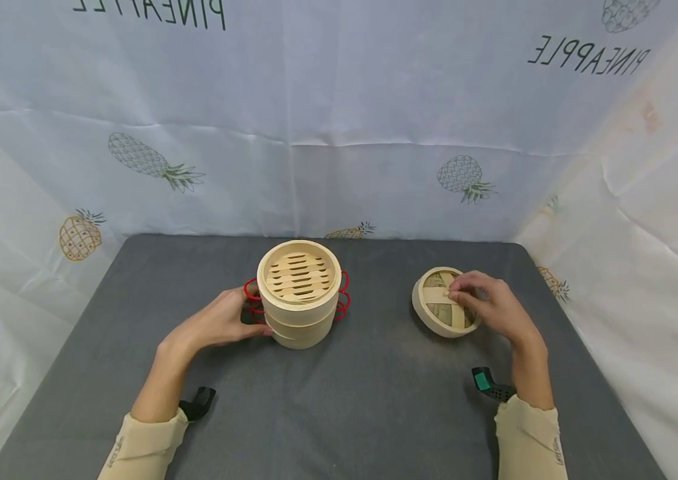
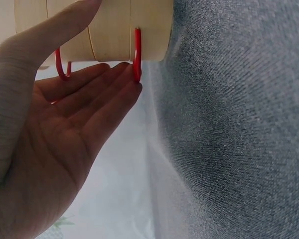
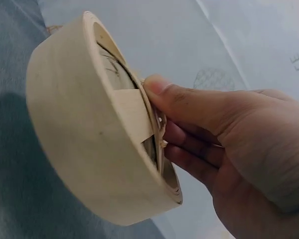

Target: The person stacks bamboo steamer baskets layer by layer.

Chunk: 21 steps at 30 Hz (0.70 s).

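Note:
A stack of bamboo steamer baskets (image 1: 299,293) stands on the table left of its middle, its slatted top tier uncovered. Red loop handles (image 2: 137,55) stick out from its sides. At the stack's left side is my left hand (image 1: 221,322); its thumb lies against the wall and its nearly straight fingers reach beside the red loops. Over to the right, my right hand (image 1: 491,303) pinches the small loop at the centre of the round bamboo steamer lid (image 3: 89,129). The lid tilts, and a shadow falls on the table beside it.
A dark grey cloth covers the table (image 1: 339,413). White fabric (image 1: 339,100) printed with pineapples hangs behind it and along both sides. Black straps with a camera mount (image 1: 491,385) are on the wrists, next to beige sleeves (image 1: 527,437).

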Each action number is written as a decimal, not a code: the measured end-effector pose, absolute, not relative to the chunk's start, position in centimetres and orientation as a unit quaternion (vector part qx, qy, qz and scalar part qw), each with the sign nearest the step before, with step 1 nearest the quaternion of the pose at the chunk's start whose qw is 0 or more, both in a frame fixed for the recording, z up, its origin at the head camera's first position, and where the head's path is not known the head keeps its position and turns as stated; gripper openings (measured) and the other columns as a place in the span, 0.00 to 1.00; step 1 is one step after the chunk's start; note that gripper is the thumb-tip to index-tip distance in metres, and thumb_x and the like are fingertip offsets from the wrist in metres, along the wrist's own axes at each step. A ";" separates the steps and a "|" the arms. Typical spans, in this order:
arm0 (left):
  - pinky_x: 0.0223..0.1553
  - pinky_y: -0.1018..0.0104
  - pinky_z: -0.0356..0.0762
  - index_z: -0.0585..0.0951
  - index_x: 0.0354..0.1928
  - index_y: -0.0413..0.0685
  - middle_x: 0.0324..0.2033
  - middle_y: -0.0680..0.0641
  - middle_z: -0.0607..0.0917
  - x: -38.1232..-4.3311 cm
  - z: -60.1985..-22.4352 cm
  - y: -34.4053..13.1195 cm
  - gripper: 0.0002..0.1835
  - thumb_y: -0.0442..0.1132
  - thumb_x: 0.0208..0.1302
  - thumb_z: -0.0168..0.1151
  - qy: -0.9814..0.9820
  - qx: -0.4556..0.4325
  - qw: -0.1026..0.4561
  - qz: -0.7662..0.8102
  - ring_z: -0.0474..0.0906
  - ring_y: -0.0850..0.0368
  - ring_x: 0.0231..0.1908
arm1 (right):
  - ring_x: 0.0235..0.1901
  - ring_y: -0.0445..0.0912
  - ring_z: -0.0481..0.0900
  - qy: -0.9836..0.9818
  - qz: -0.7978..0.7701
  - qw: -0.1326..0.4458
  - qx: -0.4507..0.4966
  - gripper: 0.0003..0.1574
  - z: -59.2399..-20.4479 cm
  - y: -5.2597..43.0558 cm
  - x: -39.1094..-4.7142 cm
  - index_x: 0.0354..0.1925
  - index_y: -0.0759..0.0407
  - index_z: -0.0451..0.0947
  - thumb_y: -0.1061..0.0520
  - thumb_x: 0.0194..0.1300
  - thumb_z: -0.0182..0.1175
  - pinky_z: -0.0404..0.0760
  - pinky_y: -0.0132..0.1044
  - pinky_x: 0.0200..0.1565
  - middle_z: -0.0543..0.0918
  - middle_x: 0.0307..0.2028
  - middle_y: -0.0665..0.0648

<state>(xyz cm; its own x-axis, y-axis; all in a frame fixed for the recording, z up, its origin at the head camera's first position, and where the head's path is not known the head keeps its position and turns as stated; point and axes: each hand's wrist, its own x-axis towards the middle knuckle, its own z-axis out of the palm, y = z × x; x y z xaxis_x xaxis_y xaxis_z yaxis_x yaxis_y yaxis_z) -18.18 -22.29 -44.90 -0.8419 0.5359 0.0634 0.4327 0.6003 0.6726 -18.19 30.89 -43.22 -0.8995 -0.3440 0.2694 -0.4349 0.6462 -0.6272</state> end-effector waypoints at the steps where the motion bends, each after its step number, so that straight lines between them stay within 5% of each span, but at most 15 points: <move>1: 0.54 0.49 0.90 0.81 0.61 0.45 0.51 0.47 0.92 -18.2 -44.9 -22.3 0.31 0.45 0.60 0.85 0.891 0.272 0.073 0.356 0.91 0.53 0.50 | 0.45 0.30 0.78 -0.904 0.363 0.070 0.217 0.09 -43.1 30.7 -18.2 0.47 0.56 0.90 0.67 0.73 0.68 0.77 0.19 0.48 0.88 0.48 0.57; 21: 0.55 0.51 0.90 0.81 0.61 0.47 0.52 0.49 0.92 -18.1 -44.9 -22.3 0.30 0.44 0.59 0.85 0.889 0.275 0.067 0.361 0.91 0.53 0.51 | 0.52 0.27 0.78 -0.880 0.377 0.142 0.252 0.10 -40.1 26.4 -19.7 0.47 0.55 0.89 0.68 0.74 0.67 0.75 0.17 0.54 0.89 0.50 0.58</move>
<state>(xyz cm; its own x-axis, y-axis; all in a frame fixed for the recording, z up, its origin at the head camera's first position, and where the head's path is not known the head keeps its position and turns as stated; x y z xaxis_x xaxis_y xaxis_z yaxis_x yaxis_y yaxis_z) -18.13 -22.31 -44.92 -0.8396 0.5374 0.0797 0.4410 0.5886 0.6776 -19.72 26.39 -40.06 -0.8323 -0.3362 0.4407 -0.5510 0.5878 -0.5923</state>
